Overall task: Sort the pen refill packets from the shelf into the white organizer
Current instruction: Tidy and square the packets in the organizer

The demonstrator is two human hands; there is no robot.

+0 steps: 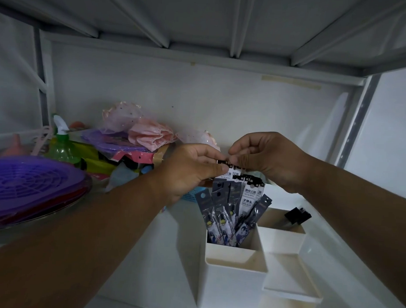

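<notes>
While the white organizer stands nearest me on the shelf, pen refill packets stand upright in its rear-left compartment. Above them, my left hand and right hand meet, fingers pinching the black top edge of one packet. Farther left sit a purple basket and green spray bottle.

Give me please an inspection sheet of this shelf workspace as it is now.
Surface: white shelf, dim light.
Job's things: pen refill packets standing in the back-left compartment of the white organizer; dark item in its back-right compartment.
Clutter: purple plastic lid, green spray bottle, pink mesh fabric, blue basket.
Hands: left hand and right hand pinch packet tops together.
Cables: nothing seen.
Surroundings: white back wall, metal shelf frame.
</notes>
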